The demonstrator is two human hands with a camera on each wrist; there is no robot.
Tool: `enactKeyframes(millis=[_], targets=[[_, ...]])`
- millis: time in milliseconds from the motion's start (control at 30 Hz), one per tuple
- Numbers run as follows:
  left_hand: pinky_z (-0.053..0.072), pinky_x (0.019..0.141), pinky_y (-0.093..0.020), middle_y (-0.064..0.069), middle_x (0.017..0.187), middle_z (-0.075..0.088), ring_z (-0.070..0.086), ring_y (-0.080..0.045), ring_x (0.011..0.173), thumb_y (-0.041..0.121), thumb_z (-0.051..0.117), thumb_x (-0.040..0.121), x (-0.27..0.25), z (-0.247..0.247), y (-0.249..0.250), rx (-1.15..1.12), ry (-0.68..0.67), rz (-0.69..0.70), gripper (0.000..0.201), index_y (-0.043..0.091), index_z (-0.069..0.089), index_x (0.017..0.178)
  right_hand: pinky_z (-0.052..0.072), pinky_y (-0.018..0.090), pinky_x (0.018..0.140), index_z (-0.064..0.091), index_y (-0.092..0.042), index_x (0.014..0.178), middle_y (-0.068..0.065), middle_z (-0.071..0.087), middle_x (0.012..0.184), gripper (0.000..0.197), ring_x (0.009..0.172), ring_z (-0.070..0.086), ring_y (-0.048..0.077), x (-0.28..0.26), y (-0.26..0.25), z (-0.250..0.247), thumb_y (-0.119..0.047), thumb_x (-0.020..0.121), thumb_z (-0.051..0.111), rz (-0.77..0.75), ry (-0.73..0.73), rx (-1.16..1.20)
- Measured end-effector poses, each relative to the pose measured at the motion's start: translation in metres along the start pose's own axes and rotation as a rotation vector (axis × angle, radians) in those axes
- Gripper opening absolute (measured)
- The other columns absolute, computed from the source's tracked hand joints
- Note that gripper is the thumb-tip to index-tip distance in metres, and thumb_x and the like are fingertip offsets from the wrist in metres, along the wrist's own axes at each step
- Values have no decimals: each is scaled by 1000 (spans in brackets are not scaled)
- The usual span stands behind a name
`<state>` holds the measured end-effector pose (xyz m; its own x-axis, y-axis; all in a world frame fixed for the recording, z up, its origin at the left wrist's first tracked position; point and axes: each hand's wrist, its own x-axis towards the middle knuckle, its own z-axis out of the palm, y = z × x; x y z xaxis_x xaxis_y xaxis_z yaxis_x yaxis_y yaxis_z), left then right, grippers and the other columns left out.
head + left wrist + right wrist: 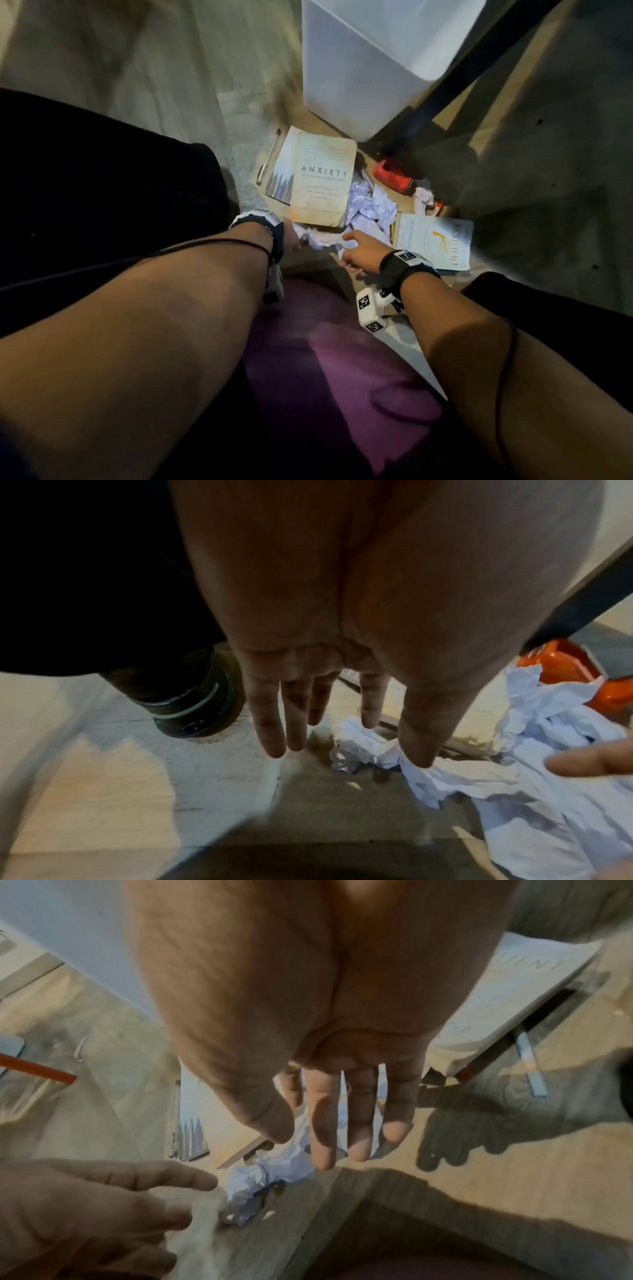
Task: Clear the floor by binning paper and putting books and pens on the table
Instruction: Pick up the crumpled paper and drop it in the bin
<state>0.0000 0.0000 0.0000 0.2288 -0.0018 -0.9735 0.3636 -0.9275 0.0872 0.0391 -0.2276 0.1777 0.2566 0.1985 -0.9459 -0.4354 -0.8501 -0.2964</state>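
Observation:
Crumpled white paper (368, 209) lies on the floor between two books. The "Anxiety" book (322, 178) rests on a thinner book, and a clear pen (269, 156) lies to its left. A pale book with an orange tree (433, 241) lies at the right. My left hand (294, 236) hangs with straight fingers (274, 723) just left of the paper (479, 777), its thumb at the paper's edge. Over the paper's near edge my right hand (356, 251) reaches with fingers (356, 1123) spread, holding nothing. The paper (274, 1169) shows below them.
A translucent white bin (383, 58) stands behind the books, beside a dark table leg (455, 85). A red tape dispenser (394, 174) and smaller paper scraps (423, 197) lie near it. My black shoe (192, 696) stands left of the left hand.

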Motion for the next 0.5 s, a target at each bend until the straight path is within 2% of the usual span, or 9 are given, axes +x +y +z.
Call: enactKeyframes(millis=[33,67,133,200,300,400,500], targets=[[56,77,-39,3,88,69,64,-19,80,62,81,51,18,3,-9,-32,50,42,48,33,73,88,43,31,60,33,-23,157,14,71,96,66,67,57,21,4,-1,3,-14,98,60,-15,1,-20],[55,82,-42,5,102,70,65,-22,89,64,80,47,14,0,-9,-22,62,18,63,33,70,102,44,29,58,30,-25,160,12,68,95,72,69,59,22,8,-3,4,-15,97,63,-30,12,-56],[47,98,-43,3,130,57,55,-27,117,51,77,71,-51,-18,12,-19,49,44,68,27,56,130,44,28,57,26,-27,163,9,65,98,78,78,61,24,15,-7,7,-19,96,65,-45,15,-128],[39,107,-41,-5,145,45,45,-27,131,37,67,89,-95,-30,29,24,7,72,62,17,46,144,42,27,56,23,-27,164,1,58,91,82,77,58,22,22,-11,9,-19,95,65,-52,-4,-134],[39,107,-38,-4,146,46,46,-27,129,34,62,93,-95,-31,38,-27,-10,76,56,19,47,144,41,28,52,17,-30,166,-8,44,81,89,65,49,16,36,-14,10,-20,93,67,-30,-25,-143],[41,105,-40,-4,140,53,53,-26,123,35,64,90,-92,-27,39,-6,-9,108,52,22,53,140,39,27,53,16,-30,166,-11,38,79,90,64,44,12,45,-11,10,-17,93,67,-12,-34,-131],[48,98,-40,-4,127,62,60,-27,108,48,65,81,-89,-24,39,10,-2,90,53,25,64,127,35,23,57,20,-24,166,-12,38,81,88,65,39,8,49,-7,11,-13,93,69,-7,-29,-132]])
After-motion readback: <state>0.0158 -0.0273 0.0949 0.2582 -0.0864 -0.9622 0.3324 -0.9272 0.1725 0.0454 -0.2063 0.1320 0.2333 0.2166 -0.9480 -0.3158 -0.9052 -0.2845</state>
